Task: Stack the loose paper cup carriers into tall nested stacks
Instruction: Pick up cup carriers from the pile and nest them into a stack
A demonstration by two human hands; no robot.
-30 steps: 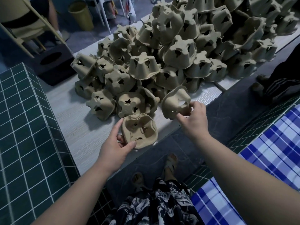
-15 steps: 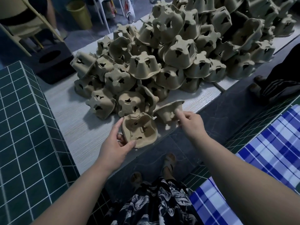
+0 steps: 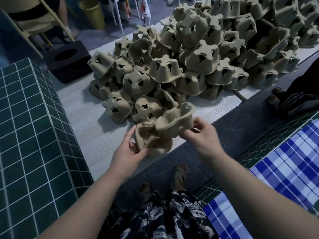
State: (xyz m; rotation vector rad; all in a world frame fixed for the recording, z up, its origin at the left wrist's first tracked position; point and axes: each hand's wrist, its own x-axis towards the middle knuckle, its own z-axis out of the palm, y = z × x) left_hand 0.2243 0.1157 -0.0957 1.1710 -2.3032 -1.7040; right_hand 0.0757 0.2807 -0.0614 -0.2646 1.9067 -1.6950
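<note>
Carriers of tan moulded pulp lie heaped in a pile (image 3: 198,54) on the table (image 3: 86,131), beyond both hands and spreading far past the right one. Most sit upside down, their cup wells pointing up as blunt rounded humps, each pierced by a dark ragged hole; the rims flare out in wavy lobes. Surfaces look matte and slightly rough, all one dull khaki colour.

Nearer, at the table's front edge, the left hand (image 3: 128,153) grasps a stack (image 3: 151,137) of nested carriers, tilted so the open wells face the person, thumb on the near rim and fingers curled behind the far left side. Layered rims show at its top edge.

Just right of that, the right hand (image 3: 201,133) pinches a single carrier (image 3: 176,119) by its near rim, between thumb and curled fingers. It is held above the stack's upper right corner, overlapping it, wells turned away.
</note>
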